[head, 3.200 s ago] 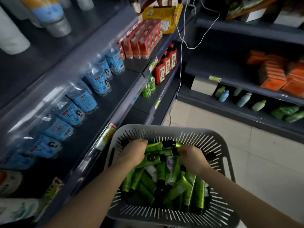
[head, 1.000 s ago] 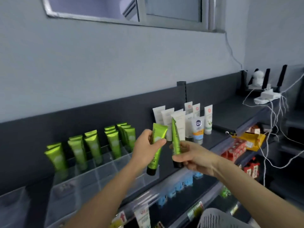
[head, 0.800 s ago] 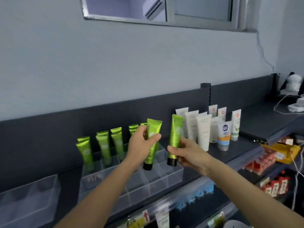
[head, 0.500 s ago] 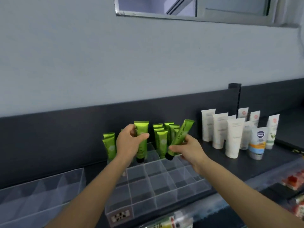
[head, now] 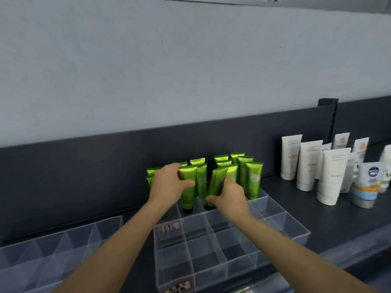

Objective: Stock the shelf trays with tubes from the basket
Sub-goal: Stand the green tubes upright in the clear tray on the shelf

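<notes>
A clear divided tray [head: 232, 246] sits on the dark shelf, its back rows filled with several upright green tubes [head: 252, 178]. My left hand [head: 169, 185] grips one green tube [head: 187, 191] with its black cap down in a tray compartment. My right hand [head: 229, 196] holds a second green tube [head: 215, 185], slightly tilted, cap down in the neighbouring compartment. The front compartments hold nothing. The basket is out of view.
A second clear tray [head: 53, 252] stands to the left on the shelf. White tubes [head: 309, 163] and a blue-and-white tube [head: 368, 185] stand at the right. The dark back panel [head: 84, 166] rises behind the trays.
Both hands have moved forward and down, lowering the two green tubes from above the tray into adjacent compartments. The view has shifted left and closer to the tray.
</notes>
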